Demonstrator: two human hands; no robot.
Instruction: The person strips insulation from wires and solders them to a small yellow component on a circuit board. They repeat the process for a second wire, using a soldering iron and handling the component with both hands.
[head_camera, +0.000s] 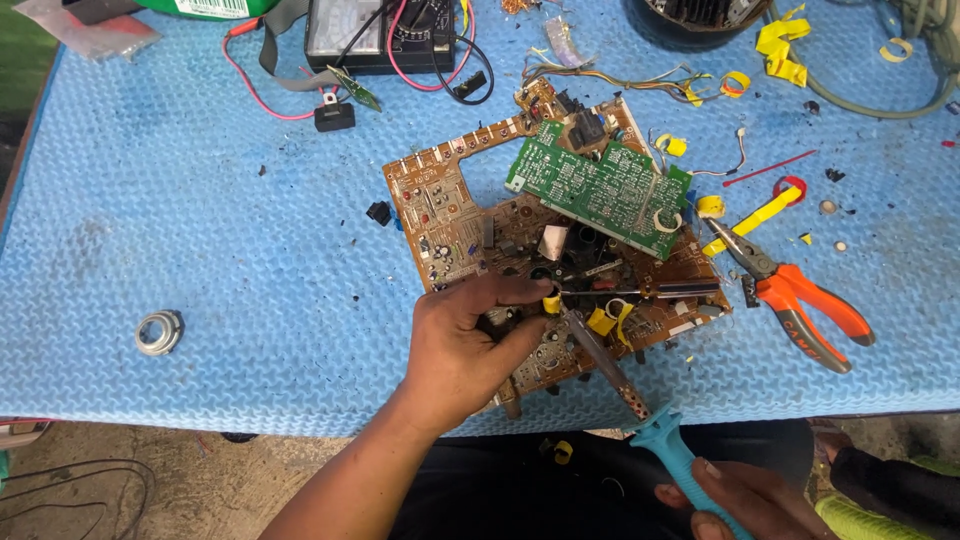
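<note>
A large brown circuit board (440, 205) lies on the blue mat, with a smaller green circuit board (600, 185) resting across its upper right part. My left hand (465, 340) presses on the brown board's near edge, fingers among its components. My right hand (730, 495) at the bottom edge grips the light blue handle of a soldering iron (610, 365), whose dark shaft reaches up to the board by a yellow part (551, 303) close to my left thumb. A black-handled screwdriver (650, 291) lies across the board there.
Orange-handled pliers (800, 305) lie right of the board. A multimeter (380, 35) with red and black leads sits at the top. A metal ring (160, 332) lies at the left. Yellow tape scraps (780, 45) and loose wires (620, 80) litter the upper right. The mat's front edge (200, 405) runs below.
</note>
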